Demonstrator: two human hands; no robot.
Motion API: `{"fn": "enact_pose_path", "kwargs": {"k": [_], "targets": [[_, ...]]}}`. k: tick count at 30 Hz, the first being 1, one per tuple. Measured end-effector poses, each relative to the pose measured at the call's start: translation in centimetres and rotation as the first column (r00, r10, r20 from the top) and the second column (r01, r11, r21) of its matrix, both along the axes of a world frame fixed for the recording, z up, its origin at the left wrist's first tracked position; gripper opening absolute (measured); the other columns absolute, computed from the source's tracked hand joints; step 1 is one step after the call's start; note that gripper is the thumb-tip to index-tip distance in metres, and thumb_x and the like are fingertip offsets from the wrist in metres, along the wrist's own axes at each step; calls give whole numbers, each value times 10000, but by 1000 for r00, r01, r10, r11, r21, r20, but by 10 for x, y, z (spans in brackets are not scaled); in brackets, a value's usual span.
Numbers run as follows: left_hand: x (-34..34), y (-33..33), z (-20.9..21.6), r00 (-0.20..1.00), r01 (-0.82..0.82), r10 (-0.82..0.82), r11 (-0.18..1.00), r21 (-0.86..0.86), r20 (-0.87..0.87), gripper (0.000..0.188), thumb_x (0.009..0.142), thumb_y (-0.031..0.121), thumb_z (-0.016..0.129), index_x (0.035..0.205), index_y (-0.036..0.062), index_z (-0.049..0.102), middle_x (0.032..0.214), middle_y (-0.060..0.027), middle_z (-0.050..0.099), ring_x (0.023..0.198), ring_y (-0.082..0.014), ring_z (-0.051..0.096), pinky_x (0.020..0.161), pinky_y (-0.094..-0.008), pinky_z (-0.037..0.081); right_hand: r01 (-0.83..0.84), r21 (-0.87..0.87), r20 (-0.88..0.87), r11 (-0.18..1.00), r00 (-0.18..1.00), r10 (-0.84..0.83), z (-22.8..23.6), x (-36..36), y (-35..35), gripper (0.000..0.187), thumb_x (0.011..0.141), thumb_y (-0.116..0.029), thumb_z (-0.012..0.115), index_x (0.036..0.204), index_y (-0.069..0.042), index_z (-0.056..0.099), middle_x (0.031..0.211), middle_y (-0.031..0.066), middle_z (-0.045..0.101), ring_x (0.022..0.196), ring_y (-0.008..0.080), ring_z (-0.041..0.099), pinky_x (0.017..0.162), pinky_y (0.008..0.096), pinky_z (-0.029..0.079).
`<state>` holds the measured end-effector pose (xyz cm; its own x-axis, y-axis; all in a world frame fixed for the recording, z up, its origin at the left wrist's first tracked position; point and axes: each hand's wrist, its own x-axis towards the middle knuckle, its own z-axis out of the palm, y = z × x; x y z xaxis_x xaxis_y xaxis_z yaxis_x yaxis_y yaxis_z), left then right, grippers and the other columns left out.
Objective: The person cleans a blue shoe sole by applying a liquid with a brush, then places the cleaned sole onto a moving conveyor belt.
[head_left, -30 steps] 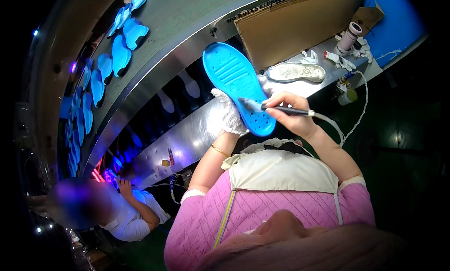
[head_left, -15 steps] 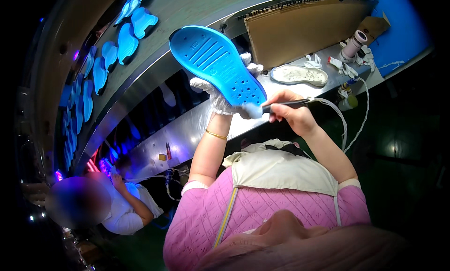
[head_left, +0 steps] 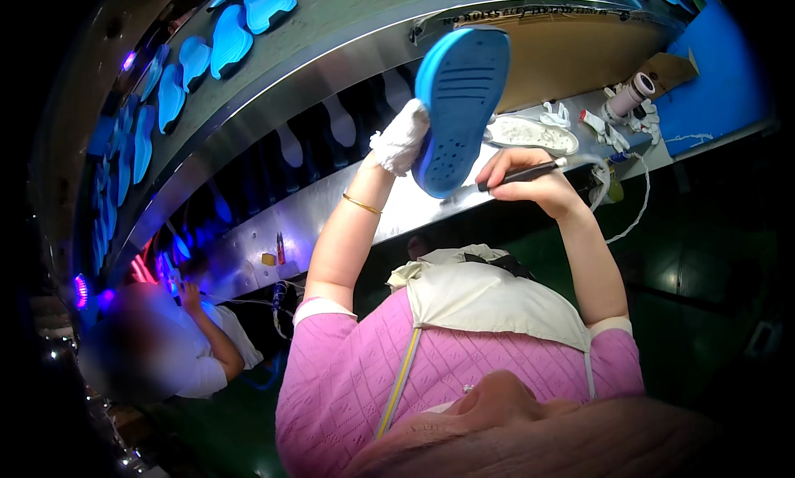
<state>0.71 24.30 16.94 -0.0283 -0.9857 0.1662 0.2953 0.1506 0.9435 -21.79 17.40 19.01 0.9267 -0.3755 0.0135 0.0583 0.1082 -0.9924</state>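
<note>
My left hand [head_left: 401, 139], in a white glove, grips a blue shoe sole [head_left: 460, 105] by its left edge. The sole stands nearly upright and tilted, its grooved and holed face toward my right hand. Between the bare fingers of my right hand [head_left: 538, 184] is a brush [head_left: 532, 172] with a dark handle, joined to a thin pale tube [head_left: 604, 184]. Its bristle end is blurred, close to the lower end of the sole; whether they touch I cannot tell. The gloved fingers behind the sole are hidden.
Several blue soles [head_left: 230, 43] lie on the conveyor belt [head_left: 348, 23] beyond the metal ledge. At right on the bench are a cream sole-shaped tray [head_left: 538, 136], gloves [head_left: 603, 130], a pink flask [head_left: 633, 96] and a cardboard box [head_left: 571, 60]. A co-worker [head_left: 207, 345] sits at left.
The sole has swung more upright and turned to the right in my left hand, its face now darker. My right hand with the brush has shifted slightly right. The view has moved a little.
</note>
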Motion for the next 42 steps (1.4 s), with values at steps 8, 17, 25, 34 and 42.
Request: {"fn": "enact_pose_path", "kwargs": {"k": [8, 17, 25, 34, 42], "targets": [[10, -13, 5, 999, -40, 29, 944, 328, 39, 715, 874, 641, 531, 1270, 45, 553, 1071, -139, 657, 860, -199, 677, 746, -327, 585, -5, -346, -5, 938, 1000, 4, -9, 22, 9, 111, 734, 71, 650, 805, -15, 647, 949, 90, 642, 922, 163, 631, 829, 280, 496], [18, -14, -2, 994, -98, 67, 917, 387, 91, 680, 888, 607, 556, 1314, 77, 538, 1086, -117, 652, 893, -181, 654, 788, -298, 558, -64, -475, -99, 878, 995, 19, -8, 26, -3, 93, 732, 48, 668, 780, -27, 639, 956, 71, 644, 911, 166, 610, 808, 296, 485], [18, -4, 2, 991, -130, 106, 916, 380, 84, 626, 917, 559, 560, 1295, 61, 539, 1049, -115, 645, 814, -167, 640, 687, -302, 560, -45, -464, -31, 885, 999, 35, -1, 22, -20, 95, 727, 58, 674, 770, -17, 634, 906, 69, 642, 875, 156, 617, 773, 270, 497], [40, 44, -9, 817, -78, 195, 970, 232, -542, 970, 830, 807, 329, 1443, 57, 372, 1391, -211, 468, 1267, -374, 482, 1091, -579, 343, 300, -296, 267, 907, 937, -223, 7, -6, -13, 149, 826, -43, 714, 951, -24, 636, 979, 84, 653, 867, 130, 613, 758, 227, 482], [-39, 45, -68, 714, 35, 27, 997, 74, -699, 704, 902, 512, 588, 1390, 32, 422, 1273, -189, 566, 1153, -339, 572, 1052, -515, 424, 581, -278, 330, 764, 805, -492, -13, 22, 5, 132, 841, -45, 708, 946, -28, 630, 897, 34, 661, 807, 77, 627, 709, 203, 501]]}}
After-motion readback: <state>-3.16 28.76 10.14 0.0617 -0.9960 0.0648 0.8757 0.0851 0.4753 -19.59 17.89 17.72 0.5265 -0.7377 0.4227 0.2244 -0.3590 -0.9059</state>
